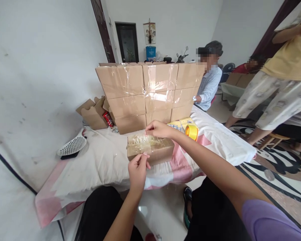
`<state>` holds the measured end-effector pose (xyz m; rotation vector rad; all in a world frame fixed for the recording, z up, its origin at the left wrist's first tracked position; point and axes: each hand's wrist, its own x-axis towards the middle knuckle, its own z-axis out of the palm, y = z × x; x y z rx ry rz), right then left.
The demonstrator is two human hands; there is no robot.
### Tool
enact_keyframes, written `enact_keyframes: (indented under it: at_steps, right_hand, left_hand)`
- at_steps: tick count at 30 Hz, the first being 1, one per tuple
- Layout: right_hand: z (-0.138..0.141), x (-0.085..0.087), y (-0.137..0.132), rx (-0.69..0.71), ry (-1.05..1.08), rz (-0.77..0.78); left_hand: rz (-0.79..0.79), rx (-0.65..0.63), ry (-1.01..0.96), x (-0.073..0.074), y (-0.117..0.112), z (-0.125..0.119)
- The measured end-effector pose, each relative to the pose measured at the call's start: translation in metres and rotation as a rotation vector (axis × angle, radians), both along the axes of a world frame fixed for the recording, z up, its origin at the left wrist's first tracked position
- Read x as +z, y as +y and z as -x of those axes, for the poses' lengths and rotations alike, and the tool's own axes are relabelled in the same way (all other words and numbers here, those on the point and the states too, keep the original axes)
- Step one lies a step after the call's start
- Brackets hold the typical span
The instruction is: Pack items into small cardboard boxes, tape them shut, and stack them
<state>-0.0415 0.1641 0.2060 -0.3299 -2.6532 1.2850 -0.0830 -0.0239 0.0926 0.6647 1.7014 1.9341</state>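
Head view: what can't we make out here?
Head view, small taped box: any contents hidden by its walls.
Head view, right hand and left hand: anything gripped is too small, partly hidden by the hands.
Head view, stacked boxes: backs hidden by their fronts.
Head view, standing person: head cut off by top edge.

No lettering or numbers can be read.

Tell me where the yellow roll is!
In the head view, the yellow roll is right of the single box, beyond the right forearm, near the stacked boxes.
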Motion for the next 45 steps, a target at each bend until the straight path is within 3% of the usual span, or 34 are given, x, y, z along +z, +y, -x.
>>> enact_keyframes:
  at_steps: [5,10,16,24,35,45]
  right_hand:
    - [0.023,-0.017,0.008,0.126,0.109,-0.033]
    - [0.04,-0.026,0.005,0.142,0.141,-0.138]
    - [0.007,-0.013,0.007,0.092,0.1,-0.16]
    - [-0.041,-0.012,0.039,0.023,0.08,-0.25]
    - [-0.047,-0.026,0.067,-0.035,0.099,-0.357]
    - [-0.046,-0.032,0.058,-0.003,0.102,-0.288]
  left_hand:
    - [-0.009,0.064,-0.11,0.004,-0.008,0.009]
    - [-0.016,0.091,-0.152,0.007,-0.013,0.015]
    - [-0.026,-0.007,-0.116,0.007,-0.006,-0.008]
    - [-0.054,-0.095,-0.205,0.007,0.034,-0.046]
    - [-0.091,-0.056,-0.266,0.014,0.063,-0.059]
    - [-0.15,0.037,-0.5,0.003,0.071,-0.068]
